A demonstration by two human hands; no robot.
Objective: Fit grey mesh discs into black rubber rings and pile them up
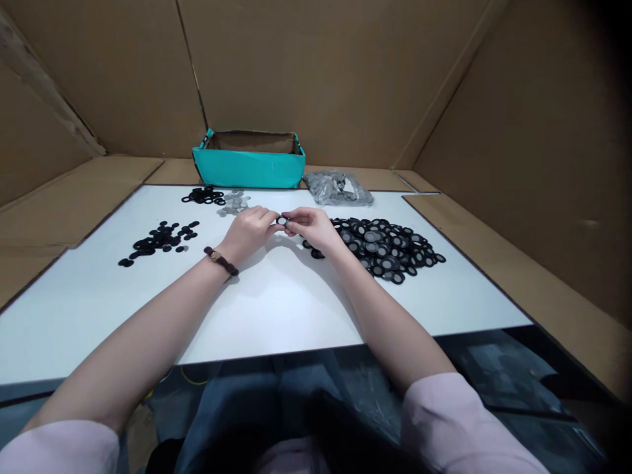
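Both hands meet above the middle of the white table. Between their fingertips is a small black ring-shaped disc with a pale centre (pixel 282 221). My left hand (pixel 251 230), with a dark band on its wrist, pinches the disc from the left. From the right, my right hand (pixel 313 227) pinches its other edge. A large heap of similar black discs with grey centres (pixel 378 247) lies just right of my right hand, partly hidden by it. Behind my left hand lie translucent grey discs (pixel 237 201).
Plain black discs (pixel 160 238) are scattered at the left, with black rings (pixel 203 195) behind them. A teal open box (pixel 249 169) and a clear plastic bag of grey pieces (pixel 338 188) stand along the back. Cardboard walls (pixel 316 79) enclose the white table (pixel 276 309).
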